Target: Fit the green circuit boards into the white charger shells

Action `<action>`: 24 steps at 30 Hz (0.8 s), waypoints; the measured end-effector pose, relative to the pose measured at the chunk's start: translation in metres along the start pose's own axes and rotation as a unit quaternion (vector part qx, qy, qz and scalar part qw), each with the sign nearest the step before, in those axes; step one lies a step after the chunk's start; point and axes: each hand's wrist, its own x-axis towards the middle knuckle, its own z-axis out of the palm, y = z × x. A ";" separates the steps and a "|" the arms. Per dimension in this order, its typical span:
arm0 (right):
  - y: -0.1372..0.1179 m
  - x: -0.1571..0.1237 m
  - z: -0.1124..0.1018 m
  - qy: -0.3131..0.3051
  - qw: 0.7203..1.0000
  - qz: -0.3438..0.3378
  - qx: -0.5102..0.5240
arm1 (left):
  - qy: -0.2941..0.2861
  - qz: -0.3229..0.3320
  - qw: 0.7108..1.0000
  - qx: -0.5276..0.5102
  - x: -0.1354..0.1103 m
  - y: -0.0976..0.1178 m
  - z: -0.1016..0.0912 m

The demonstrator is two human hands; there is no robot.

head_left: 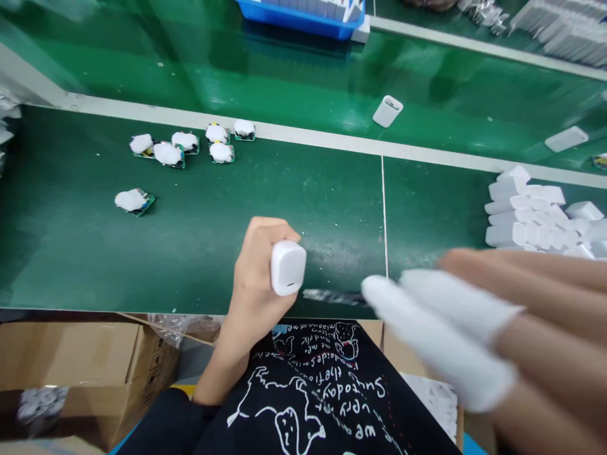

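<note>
Left hand [253,281] is wrapped round a white casing [289,268], held over the green bench [322,196] near its front edge: smooth, plastic-looking, rounded corners, little dark slit in the end facing up. Right hand [531,341] is a big blur off to the side, fingers pretty straight, two of them in white finger covers [441,341]. Next to those tips is a thin dark strip [334,296], also smeared, so can't tell if it's being held. Down close there's black cloth [294,385] with white doodles and lettering. Left of that, a cardboard box [71,354] has small white pieces [42,404] showing in a gap, with crinkly clear plastic [184,325] just beside it; right of the cloth, partly behind the hand, more white bits [434,398] sit in another carton [459,420]. Back on the bench, there's a stack of white blocky cases [526,215] on the right and seven circuit boards [169,155] topped with lumpy white stuff on the left. Past the pale rail [308,138] is an open-ended white shell [387,112]; furthest back, a blue plastic bin [303,20] with thin white pieces [327,7] in it.
</note>
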 end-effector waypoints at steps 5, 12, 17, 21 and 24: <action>0.099 0.002 0.040 -0.019 0.966 0.041 -0.254 | 0.040 -0.018 0.996 -0.078 0.003 0.003 0.000; 0.087 -0.015 0.118 0.005 0.971 0.196 0.135 | 0.012 0.056 0.991 -0.123 -0.002 0.006 0.014; 0.024 -0.028 0.122 0.034 0.800 0.307 0.514 | -0.100 0.119 0.984 0.090 -0.010 0.004 0.030; 0.047 -0.034 0.098 0.189 0.835 0.306 0.415 | -0.145 0.044 0.975 0.165 -0.009 -0.004 0.021; 0.070 -0.045 0.086 0.335 0.915 0.187 0.124 | -0.061 0.021 0.990 0.124 -0.005 -0.015 0.004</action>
